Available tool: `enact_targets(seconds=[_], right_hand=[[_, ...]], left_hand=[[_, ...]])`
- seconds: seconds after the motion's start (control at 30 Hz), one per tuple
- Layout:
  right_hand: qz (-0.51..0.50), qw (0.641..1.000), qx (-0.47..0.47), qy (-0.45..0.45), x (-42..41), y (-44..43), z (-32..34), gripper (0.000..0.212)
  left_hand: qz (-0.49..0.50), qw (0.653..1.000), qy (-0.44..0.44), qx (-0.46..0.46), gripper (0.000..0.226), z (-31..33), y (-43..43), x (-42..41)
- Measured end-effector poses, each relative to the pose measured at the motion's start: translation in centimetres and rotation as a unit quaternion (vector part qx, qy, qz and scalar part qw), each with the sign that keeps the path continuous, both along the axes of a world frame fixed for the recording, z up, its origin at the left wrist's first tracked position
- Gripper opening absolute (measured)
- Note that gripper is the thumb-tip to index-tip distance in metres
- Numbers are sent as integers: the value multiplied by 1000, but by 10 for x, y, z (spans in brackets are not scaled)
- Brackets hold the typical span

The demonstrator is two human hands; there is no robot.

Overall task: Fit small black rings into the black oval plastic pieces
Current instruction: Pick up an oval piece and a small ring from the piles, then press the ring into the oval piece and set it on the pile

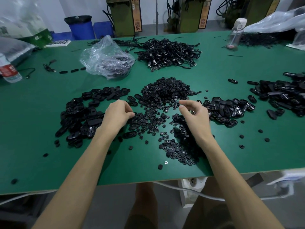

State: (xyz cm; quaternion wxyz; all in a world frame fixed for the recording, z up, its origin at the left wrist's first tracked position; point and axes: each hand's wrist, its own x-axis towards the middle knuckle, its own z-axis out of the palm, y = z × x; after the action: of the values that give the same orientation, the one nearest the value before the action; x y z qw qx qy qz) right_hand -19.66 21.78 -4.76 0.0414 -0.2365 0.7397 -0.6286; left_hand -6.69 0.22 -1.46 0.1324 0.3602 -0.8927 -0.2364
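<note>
Small black plastic rings (155,116) lie heaped mid green tabletop (41,146), with black oval plastic pieces (79,113) piled either side. The rings look light, stiff and slick, so are best pinched at the rim. The left hand (118,113) and right hand (193,114) hover over them, fingers curled; I cannot tell if either holds anything. A crumpled clear plastic bag (105,57) and a black cable heap (168,52) sit well behind, out of the way.

The left hand (118,113) and right hand (193,114), fingers curled, hover over the near edge of the ring heap (165,91), with ovals (79,113) piled either side of it.
</note>
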Motion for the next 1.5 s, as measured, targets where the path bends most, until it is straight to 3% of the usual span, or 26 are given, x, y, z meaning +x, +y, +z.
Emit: enact_targets(seconds=[0.1,0.23,0.33,0.4,0.5,0.6,0.73,0.87,0.97,1.1,1.17,1.33,1.5], right_hand=[[-2,1000,-12,-4,0,1,0,16],[19,1000,8,-2,-1,0,-1,13],[26,999,28,5,-1,-1,-3,14],[27,999,30,9,-1,-1,-3,14],[28,999,32,12,-1,-1,-3,15],[32,999,35,15,-2,-1,-3,15],[30,999,34,17,-2,-1,-3,15],[30,999,32,16,-2,-1,-3,15],[35,999,32,15,-1,0,-3,16],[36,999,35,21,0,0,-2,17],[35,998,37,22,0,0,-2,17],[37,998,39,20,0,-1,-3,16],[36,998,43,20,0,-1,-2,16]], left_hand=[[0,1000,16,-19,12,0,2,1],[-7,1000,-26,-1,21,2,5,1],[1,999,-31,9,15,2,6,0],[1,1000,-23,20,4,1,5,-2],[-2,999,7,35,20,-4,4,-3],[-9,998,33,44,17,-9,4,-1],[0,999,46,6,16,-5,0,2],[86,991,44,-92,28,2,-17,9],[163,982,7,-97,42,5,-34,18],[213,969,-114,-46,23,-1,-44,26],[209,967,-139,-32,26,-9,-46,28],[186,973,-66,-118,15,-23,-48,32],[176,976,-43,-123,22,-24,-55,32]])
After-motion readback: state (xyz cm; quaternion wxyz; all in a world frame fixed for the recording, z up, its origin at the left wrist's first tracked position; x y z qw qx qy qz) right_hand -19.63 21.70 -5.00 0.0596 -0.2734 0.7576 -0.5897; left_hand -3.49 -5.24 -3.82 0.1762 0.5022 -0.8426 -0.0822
